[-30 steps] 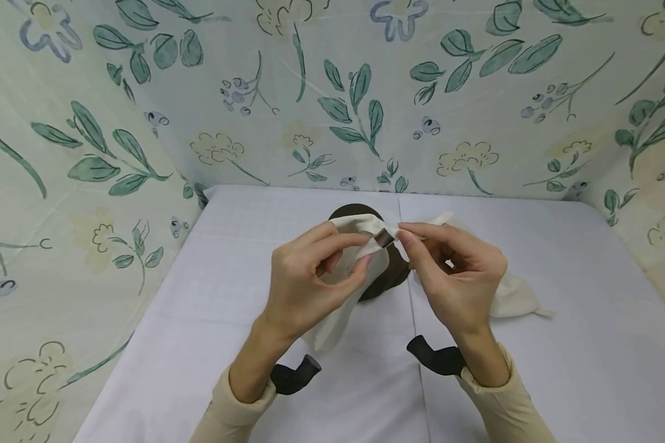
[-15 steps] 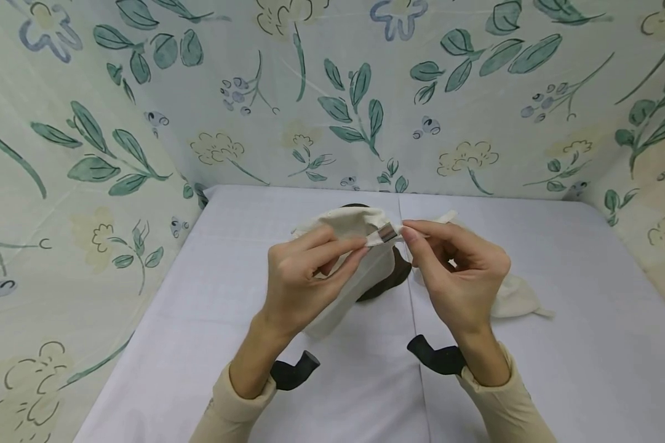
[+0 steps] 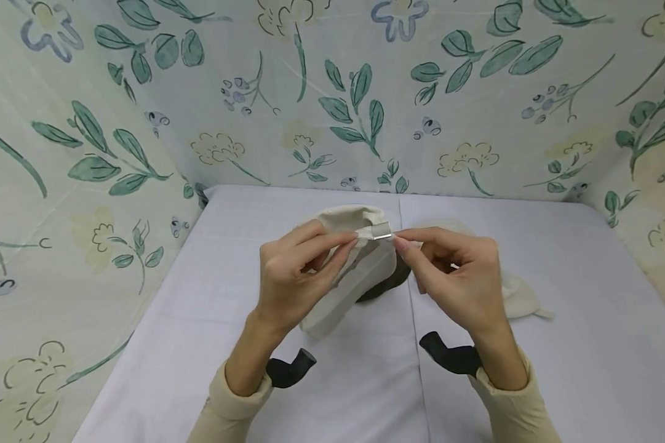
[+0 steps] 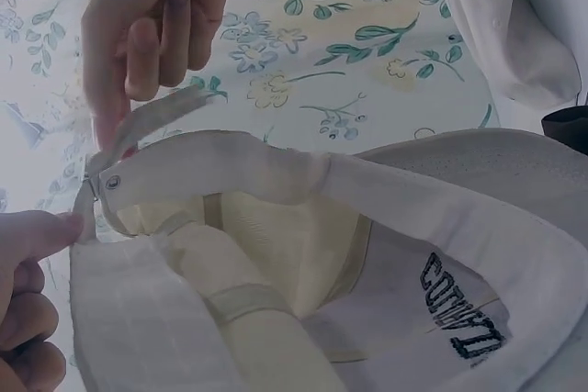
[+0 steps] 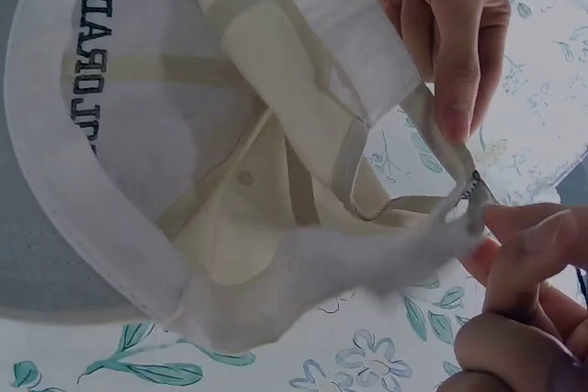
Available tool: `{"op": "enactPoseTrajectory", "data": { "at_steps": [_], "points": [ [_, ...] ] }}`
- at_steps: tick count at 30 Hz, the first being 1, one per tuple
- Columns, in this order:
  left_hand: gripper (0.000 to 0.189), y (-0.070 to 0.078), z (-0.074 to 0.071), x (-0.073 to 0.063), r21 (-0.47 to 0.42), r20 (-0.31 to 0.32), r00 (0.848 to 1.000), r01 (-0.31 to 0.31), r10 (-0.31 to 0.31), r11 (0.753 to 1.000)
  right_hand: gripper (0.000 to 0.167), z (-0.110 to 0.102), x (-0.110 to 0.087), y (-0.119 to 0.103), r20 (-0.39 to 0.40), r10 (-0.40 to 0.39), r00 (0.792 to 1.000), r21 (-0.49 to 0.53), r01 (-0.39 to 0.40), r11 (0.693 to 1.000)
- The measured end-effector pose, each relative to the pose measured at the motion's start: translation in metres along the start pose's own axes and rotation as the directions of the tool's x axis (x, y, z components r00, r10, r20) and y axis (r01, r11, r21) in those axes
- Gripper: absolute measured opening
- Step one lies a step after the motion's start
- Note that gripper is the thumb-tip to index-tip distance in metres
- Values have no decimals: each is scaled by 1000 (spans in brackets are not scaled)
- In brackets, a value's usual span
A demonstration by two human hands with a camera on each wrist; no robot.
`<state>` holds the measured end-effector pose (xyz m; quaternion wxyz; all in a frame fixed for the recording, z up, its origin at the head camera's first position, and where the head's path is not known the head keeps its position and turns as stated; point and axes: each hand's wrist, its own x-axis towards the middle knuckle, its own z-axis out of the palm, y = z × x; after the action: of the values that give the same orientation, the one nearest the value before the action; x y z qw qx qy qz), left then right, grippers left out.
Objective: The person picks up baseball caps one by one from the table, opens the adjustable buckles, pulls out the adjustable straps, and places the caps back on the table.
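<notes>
- Head view: we see the pale cap near the centre of the frame, held up between both hands.
- Left hand: thumb and forefinger pinch the strap just left of the metal buckle.
- Right hand: thumb and forefinger pinch at the buckle's right edge — we cannot tell whether on strap alone or metal too.
- Should either pinch loosen, we think the strap could slip in the buckle; a twist in the fabric or a tilted buckle could make it jam.
- Dark lettering inside the cap, lower right of the left wrist view, looks reversed; we cannot read it surely, nor find any readable brand.
</notes>
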<state>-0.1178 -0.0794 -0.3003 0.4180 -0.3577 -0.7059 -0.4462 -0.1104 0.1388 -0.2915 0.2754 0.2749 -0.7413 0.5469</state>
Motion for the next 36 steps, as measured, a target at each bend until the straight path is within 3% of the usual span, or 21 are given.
{"op": "enactPoseTrajectory", "data": {
  "at_steps": [3, 7, 10, 15, 24, 36],
  "points": [
    [14, -1, -3, 0, -2, -15, 1000, -20, 20, 1000, 22, -5, 1, -2, 69, -15, 998, -31, 17, 999],
    [15, -1, -5, 0, 7, 15, 998, -55, 55, 998, 32, -6, 1, -4, 15, -129, 991, -63, 130, 989],
    [16, 0, -6, 1, 21, 62, 995, -83, 82, 996, 40, -7, 1, -4, 29, -177, 984, -73, 178, 981],
    [16, 1, -6, 0, 37, 104, 988, -121, 117, 992, 35, -6, 1, -4, 117, -170, 979, -96, 182, 979],
    [17, 0, -5, 0, 31, 88, 983, -166, 162, 986, 31, -5, 1, 1, 117, -239, 964, -59, 247, 967],
    [17, 1, -6, 1, 13, 97, 981, -171, 169, 985, 34, 0, 1, 4, 120, -322, 939, -92, 333, 938]
  ]
}}
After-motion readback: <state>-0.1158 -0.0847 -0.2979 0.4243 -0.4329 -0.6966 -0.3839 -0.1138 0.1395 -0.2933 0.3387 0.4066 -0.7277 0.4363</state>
